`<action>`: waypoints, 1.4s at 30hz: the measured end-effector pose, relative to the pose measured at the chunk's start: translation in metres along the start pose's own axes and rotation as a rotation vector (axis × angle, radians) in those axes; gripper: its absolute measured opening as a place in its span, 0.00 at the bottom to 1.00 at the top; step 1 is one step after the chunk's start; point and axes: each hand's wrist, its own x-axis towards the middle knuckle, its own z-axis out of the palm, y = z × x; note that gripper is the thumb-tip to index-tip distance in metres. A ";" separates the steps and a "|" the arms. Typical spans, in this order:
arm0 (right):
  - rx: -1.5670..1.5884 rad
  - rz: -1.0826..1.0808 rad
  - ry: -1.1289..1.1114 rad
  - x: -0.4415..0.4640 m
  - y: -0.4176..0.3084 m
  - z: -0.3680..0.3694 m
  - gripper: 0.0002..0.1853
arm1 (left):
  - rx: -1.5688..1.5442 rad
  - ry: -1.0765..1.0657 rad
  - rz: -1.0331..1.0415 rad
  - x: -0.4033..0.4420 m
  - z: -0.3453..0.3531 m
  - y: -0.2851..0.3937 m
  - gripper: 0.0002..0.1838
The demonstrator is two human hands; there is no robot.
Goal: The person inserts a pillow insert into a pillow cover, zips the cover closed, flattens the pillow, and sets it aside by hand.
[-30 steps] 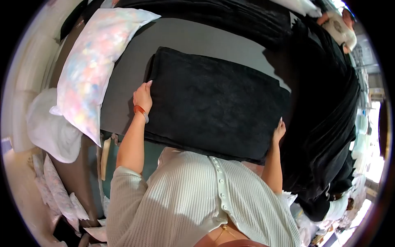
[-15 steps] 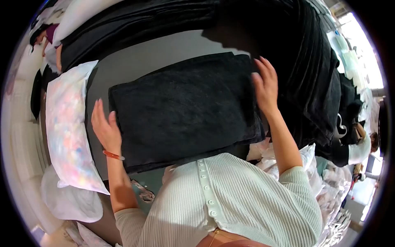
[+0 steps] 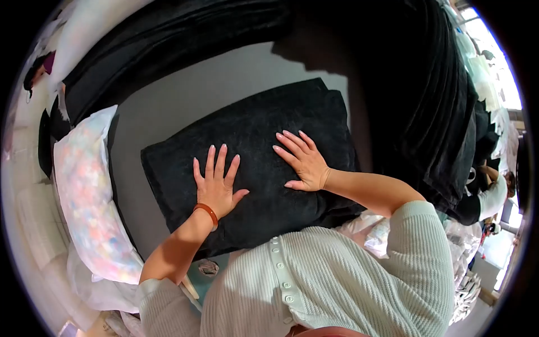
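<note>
A folded black cloth [image 3: 258,208], soft and plush-looking, lies on the grey table [image 3: 168,101] in front of me. My left hand [image 3: 216,188] rests flat on its left half, fingers spread, with an orange-red bangle at the wrist. On the right half, my right hand [image 3: 303,163] also lies flat with its fingers apart. Neither hand grips anything. The near edge of the cloth is partly hidden by my body.
Left of the cloth lies a pillow-like bundle [image 3: 92,196] with a pastel pattern. Long stacks of black fabric [image 3: 179,50] stretch along the far side, and more black fabric [image 3: 426,112] is heaped at the right. People are partly visible at the far left and right edges.
Both hands have moved inward from the left and right edges of the black cloth onto its top. The view has shifted slightly.
</note>
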 end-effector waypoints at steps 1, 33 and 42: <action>0.018 -0.006 0.006 0.003 0.003 0.002 0.48 | -0.026 0.032 0.010 0.004 0.003 -0.004 0.42; -0.181 -0.054 0.190 -0.035 -0.059 -0.028 0.32 | -0.116 0.610 -0.618 -0.075 -0.029 0.025 0.34; 0.004 0.626 0.815 -0.105 -0.028 -0.023 0.27 | -0.614 0.364 -1.183 -0.162 0.001 -0.010 0.50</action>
